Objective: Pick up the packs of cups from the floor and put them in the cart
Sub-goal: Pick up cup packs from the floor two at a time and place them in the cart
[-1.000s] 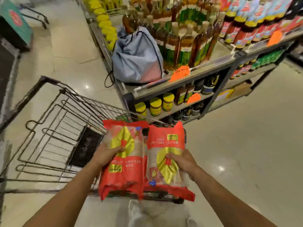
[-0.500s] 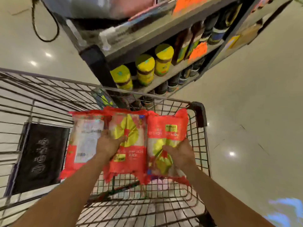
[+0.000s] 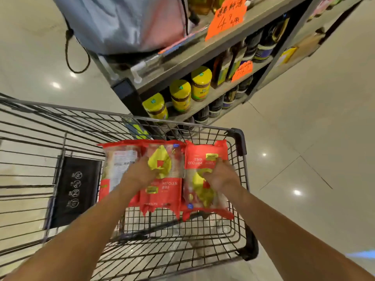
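Held low inside the cart [image 3: 237,136], toward its 3 o'clock wall: packs of cups [image 3: 162,192], side by side, long axes 12 to 6. Gripped from above by left hand [image 3: 140,175] and right hand [image 3: 221,178], equally near.

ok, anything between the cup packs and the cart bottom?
Nothing visible. The left hand and right hand hold the packs over the cart; the wire bottom below them looks bare. The black flap sits off to the left.
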Motion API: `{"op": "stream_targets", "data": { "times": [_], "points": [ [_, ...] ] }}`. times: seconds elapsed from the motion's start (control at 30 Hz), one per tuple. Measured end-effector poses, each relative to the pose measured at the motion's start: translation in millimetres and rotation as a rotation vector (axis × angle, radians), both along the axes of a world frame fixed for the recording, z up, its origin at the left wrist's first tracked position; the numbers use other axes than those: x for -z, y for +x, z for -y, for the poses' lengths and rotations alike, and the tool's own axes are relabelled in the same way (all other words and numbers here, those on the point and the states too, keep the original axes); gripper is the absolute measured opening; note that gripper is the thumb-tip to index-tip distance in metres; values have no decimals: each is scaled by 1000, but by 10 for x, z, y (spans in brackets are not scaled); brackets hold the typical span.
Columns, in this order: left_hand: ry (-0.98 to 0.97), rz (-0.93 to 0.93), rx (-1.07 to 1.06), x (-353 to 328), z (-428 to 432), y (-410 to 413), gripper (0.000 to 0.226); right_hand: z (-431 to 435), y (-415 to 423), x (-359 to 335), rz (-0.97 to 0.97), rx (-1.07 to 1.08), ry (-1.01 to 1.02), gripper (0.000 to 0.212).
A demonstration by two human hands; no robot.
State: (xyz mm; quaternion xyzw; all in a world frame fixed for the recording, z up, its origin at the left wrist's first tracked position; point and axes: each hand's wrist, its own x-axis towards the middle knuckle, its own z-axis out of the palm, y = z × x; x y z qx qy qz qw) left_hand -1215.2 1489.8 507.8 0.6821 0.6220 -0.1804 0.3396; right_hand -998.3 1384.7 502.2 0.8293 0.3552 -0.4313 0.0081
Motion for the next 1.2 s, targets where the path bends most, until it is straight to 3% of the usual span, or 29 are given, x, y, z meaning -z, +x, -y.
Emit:
{"op": "stream_targets", "data": {
  "times": [0.1,0.17,0.23,0.37,0.7,0.93,1.2],
  "points": [
    [143,-98,261,-737,-12,165,51,-104,-47,-710,-39,-199,78,56],
    [246,-148,398,-1164,19,218,41,-73,-85,-1139,39,-346,142,41],
    [300,-167,473,-1518,108,289,39,62,-103,-1517,140,-428,191,46],
    [354,-151,616,-1965,354,446,52,520,-129,-2035,143,-422,188,59],
    [408,-6,1203,-2517,1535,1504,54,2520,-4,-2705,282,243,236,67],
    [364,151,1539,-2706,3096,2552,66,4355,313,-2888,388,660,193,65],
    [341,180,1854,-2687,4960,3771,64,6284,927,-2625,389,1019,163,67]
  ]
}}
